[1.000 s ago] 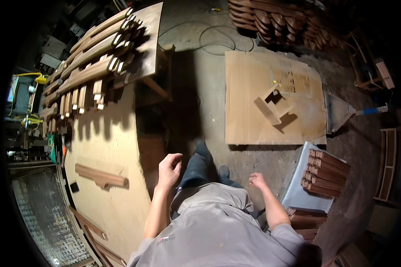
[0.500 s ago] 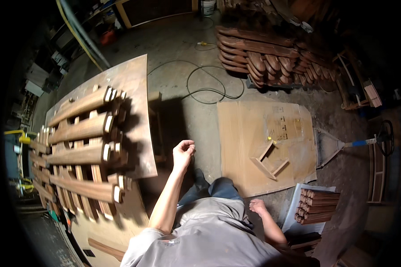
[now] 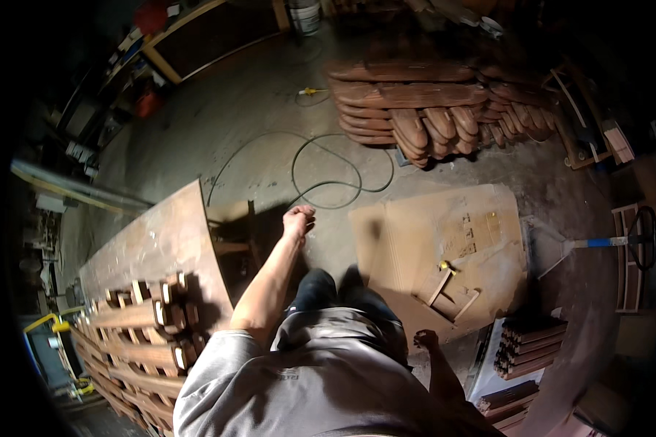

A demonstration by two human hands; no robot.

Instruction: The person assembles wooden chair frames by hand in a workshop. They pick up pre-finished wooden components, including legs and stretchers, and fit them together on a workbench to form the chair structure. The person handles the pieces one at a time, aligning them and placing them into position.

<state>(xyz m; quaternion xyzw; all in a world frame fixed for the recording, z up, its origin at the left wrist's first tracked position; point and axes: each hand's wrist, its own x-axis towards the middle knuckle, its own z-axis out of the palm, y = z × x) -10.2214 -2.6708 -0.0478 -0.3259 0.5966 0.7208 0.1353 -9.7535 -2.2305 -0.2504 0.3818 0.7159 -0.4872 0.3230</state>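
Standing beside the bench (image 3: 160,240), we carry nothing: our left hand (image 3: 299,218) swings forward, loosely curled and empty, just right of the bench's corner; our right hand (image 3: 424,339) hangs clenched, holding nothing. Left of that corner, wooden legs (image 3: 142,328) lie stacked; we cannot count them. Beyond the corner, one hose (image 3: 328,167) loops on the floor, a likely trip hazard. Farther right lie one cardboard sheet (image 3: 415,233) and one pile of curved boards (image 3: 423,109).

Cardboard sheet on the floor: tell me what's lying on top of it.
On the cardboard sheet lies a small wooden frame piece with something small and yellow at its upper end. Whatever is beneath the sheet is covered and can't be seen.
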